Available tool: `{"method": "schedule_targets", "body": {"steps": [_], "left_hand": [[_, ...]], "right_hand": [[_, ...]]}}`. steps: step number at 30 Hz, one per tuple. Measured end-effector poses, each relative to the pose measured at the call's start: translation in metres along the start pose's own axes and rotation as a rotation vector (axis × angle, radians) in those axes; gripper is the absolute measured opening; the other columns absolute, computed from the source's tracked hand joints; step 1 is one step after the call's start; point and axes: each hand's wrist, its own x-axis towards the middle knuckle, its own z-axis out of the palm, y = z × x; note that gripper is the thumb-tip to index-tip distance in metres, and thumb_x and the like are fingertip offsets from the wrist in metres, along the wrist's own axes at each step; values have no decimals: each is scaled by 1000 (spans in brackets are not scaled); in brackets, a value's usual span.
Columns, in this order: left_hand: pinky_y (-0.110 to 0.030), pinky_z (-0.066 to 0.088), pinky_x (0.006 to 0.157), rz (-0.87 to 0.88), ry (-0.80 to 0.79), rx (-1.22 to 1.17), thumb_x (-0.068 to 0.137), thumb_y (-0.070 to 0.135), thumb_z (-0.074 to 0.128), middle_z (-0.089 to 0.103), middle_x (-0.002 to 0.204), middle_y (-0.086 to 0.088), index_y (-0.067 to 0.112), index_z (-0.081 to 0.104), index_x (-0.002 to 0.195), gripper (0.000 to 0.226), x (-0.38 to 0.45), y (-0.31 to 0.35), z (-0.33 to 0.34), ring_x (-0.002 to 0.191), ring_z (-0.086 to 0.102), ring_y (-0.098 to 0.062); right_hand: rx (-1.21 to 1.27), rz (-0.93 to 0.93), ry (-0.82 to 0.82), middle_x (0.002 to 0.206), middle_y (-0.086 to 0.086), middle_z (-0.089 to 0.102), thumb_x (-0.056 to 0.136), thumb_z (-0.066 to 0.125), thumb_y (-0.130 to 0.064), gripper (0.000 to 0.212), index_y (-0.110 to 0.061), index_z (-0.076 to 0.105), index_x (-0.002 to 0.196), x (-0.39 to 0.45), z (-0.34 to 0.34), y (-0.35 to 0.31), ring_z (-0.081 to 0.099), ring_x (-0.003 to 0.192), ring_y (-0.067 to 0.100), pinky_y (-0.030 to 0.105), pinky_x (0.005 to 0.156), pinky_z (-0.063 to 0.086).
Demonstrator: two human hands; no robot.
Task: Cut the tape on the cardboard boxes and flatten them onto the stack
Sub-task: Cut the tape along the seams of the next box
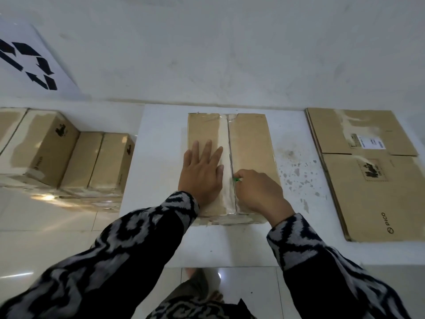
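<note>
I see one taped cardboard box on the white mat, close to its far edge, with my left hand pressed flat and open-fingered on its left flap. My right hand is clenched around a small green cutter at the center tape seam. Three unopened boxes sit on the floor off the mat's left edge; off its right edge lies one stack of flattened boxes.

A scuffed white wall rises behind glossy pale floor tiles.
</note>
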Motion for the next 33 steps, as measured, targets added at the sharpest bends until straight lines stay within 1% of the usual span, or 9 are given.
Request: {"method": "schedule_targets", "body": {"steps": [2,9,12,16,18,21,24,29,33], "left_hand": [[-49,8,120,-6,0,-20,100,44,18,16,164,-5,28,24,155,58,-1,0,0,151,6,-35],[-48,7,121,1,20,-41,102,42,22,15,164,-5,28,25,155,55,-4,-2,-1,151,5,-35],[-48,6,121,0,21,-37,103,41,24,15,164,-5,28,24,155,54,-3,-3,2,151,5,-35],[-48,5,121,0,18,-29,103,42,23,14,165,-5,28,23,155,54,-4,-2,2,151,4,-35],[-47,4,121,3,20,-29,103,41,23,14,165,-5,27,23,155,54,-4,-2,2,151,4,-35],[-47,5,121,9,26,-21,103,41,24,15,164,-6,27,24,155,54,-5,-1,1,151,5,-36],[-47,3,121,2,23,-32,103,41,24,14,165,-5,27,24,155,53,-5,-2,1,151,3,-35],[-46,1,121,-2,12,-33,103,41,24,12,165,-4,28,22,155,53,-5,-1,0,151,2,-34],[-46,1,122,0,3,-35,104,41,24,11,165,-4,28,22,156,53,-6,0,-1,151,1,-34]], "right_hand": [[-27,9,-3,128,-3,59,98,39,-21,43,-34,52,137,-9,2,3,57,110,21,30,76,39],[-47,-6,-17,131,-3,58,98,37,-18,46,-33,49,140,-27,9,7,57,107,21,30,75,42],[-37,-8,0,126,-3,60,98,36,-19,45,-32,50,139,-36,13,10,57,97,19,29,68,40],[-65,-14,14,123,-4,61,99,36,-21,41,-31,51,136,-47,16,13,57,92,18,29,68,41],[-65,-11,26,121,-4,62,100,36,-21,40,-30,52,135,-53,21,13,58,95,19,30,70,44],[-58,-2,36,123,-3,62,100,36,-21,40,-31,52,135,-61,27,13,57,103,20,30,74,42],[-95,-6,58,117,-3,63,99,37,-19,38,-29,53,132,-69,31,15,57,101,20,31,76,44],[-75,7,70,111,-4,64,99,36,-19,37,-29,53,130,-79,40,20,53,90,17,30,69,39],[-45,19,93,110,-3,64,100,36,-20,36,-30,51,132,-89,48,21,57,94,19,30,69,39]]}}
